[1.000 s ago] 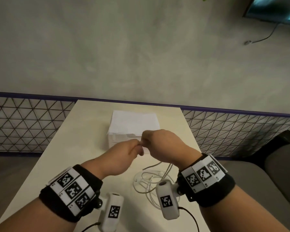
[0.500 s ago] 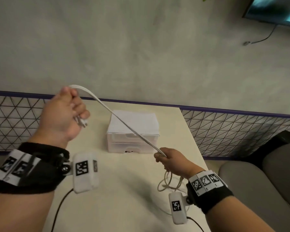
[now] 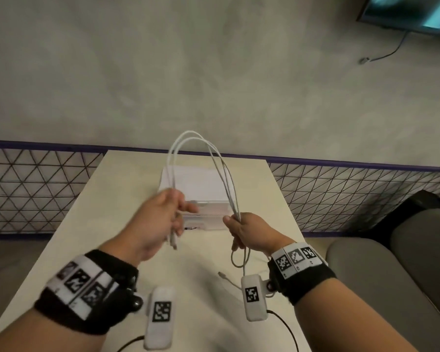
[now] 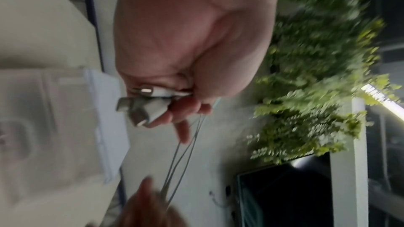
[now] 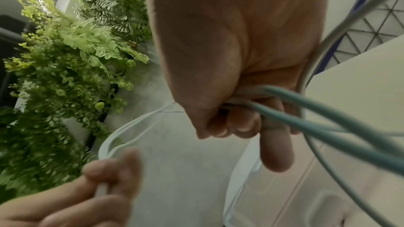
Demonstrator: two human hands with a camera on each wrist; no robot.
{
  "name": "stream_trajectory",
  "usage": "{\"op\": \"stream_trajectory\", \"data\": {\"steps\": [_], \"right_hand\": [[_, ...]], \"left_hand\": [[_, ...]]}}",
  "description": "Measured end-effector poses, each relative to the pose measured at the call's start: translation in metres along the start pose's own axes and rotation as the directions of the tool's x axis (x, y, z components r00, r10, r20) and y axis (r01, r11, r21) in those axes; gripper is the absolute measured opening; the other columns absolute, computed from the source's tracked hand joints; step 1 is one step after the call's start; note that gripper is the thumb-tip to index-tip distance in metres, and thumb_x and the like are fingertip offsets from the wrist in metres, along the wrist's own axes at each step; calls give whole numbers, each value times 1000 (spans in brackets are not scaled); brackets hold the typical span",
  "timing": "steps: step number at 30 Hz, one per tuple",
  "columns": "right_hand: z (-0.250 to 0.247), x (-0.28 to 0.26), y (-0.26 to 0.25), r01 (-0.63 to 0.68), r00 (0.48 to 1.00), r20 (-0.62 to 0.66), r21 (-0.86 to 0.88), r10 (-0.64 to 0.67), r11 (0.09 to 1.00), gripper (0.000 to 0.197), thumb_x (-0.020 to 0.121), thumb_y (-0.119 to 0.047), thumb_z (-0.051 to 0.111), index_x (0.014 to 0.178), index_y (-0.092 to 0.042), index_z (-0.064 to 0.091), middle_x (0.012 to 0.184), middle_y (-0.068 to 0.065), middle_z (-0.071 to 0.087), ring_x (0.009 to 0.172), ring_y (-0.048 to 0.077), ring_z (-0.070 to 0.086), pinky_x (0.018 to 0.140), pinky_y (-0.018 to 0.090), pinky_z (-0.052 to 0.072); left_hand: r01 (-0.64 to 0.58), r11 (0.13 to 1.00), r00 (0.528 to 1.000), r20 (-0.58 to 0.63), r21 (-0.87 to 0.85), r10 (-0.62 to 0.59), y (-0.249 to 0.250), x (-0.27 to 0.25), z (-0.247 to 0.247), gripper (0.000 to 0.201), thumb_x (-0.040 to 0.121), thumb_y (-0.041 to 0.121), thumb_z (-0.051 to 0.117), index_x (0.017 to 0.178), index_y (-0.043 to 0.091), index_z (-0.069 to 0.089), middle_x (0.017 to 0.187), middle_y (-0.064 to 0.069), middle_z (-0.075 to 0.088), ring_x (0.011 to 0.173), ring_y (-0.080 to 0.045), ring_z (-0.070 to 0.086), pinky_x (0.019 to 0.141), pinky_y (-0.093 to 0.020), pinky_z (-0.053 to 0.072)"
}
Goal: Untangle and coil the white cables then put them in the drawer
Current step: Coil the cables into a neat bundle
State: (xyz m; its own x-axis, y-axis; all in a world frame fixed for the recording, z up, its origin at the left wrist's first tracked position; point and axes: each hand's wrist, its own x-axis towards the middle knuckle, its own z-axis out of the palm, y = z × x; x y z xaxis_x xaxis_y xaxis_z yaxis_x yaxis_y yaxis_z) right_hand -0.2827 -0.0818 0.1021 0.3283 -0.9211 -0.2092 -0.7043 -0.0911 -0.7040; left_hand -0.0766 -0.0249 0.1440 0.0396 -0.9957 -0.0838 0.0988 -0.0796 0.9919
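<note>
Cables (image 3: 201,158) arch between my hands above the counter (image 3: 127,189), I judge to size a coil. My left hand (image 3: 155,224) pinches the plug ends; my right hand (image 3: 249,231) is clamped round the other strands. Only the left wrist view shows the plugs (image 4: 142,104) bunched together. The drawer unit (image 3: 201,184) sits behind.

White cables (image 3: 201,158), white drawer unit (image 3: 196,181), cream table (image 3: 117,199), green ferns (image 5: 72,54).
</note>
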Motion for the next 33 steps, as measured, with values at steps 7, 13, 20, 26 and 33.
{"op": "stream_trajectory", "data": {"steps": [7,13,20,26,33], "right_hand": [[13,2,-31,130,980,168,-152,-104,980,30,96,-16,43,69,-14,57,77,14,65,50,18,54,67,38,54],[14,-4,-18,95,980,179,-53,-85,994,26,88,-34,61,69,-18,57,59,-2,60,49,12,60,61,23,50],[-2,-1,4,70,957,286,-94,-41,993,14,76,-26,75,86,-24,65,74,-4,64,62,10,64,77,32,53],[-4,1,36,-82,967,230,-120,108,989,13,83,-31,65,96,-28,67,75,-2,69,67,8,63,67,24,49],[4,5,83,-294,928,108,-376,356,879,49,85,-27,63,132,-26,48,126,2,60,116,19,56,97,30,45]], "left_hand": [[84,972,954,263,217,-141,-22,8,35,34,101,30,35,78,20,58,98,-25,58,50,-14,42,59,-34,40],[84,991,996,30,-104,-81,10,19,26,28,101,22,34,83,14,54,71,-3,44,45,-10,33,46,-25,30],[-102,946,976,-213,-307,36,17,25,14,31,102,24,32,77,17,49,82,0,50,42,-8,29,42,-21,31],[-189,907,950,-304,-375,72,17,30,-9,33,102,24,33,73,19,48,78,1,51,40,-8,30,42,-21,33],[-206,889,967,-223,-410,122,30,30,-19,35,102,19,33,71,21,50,77,2,51,39,-7,29,42,-21,33]]}}
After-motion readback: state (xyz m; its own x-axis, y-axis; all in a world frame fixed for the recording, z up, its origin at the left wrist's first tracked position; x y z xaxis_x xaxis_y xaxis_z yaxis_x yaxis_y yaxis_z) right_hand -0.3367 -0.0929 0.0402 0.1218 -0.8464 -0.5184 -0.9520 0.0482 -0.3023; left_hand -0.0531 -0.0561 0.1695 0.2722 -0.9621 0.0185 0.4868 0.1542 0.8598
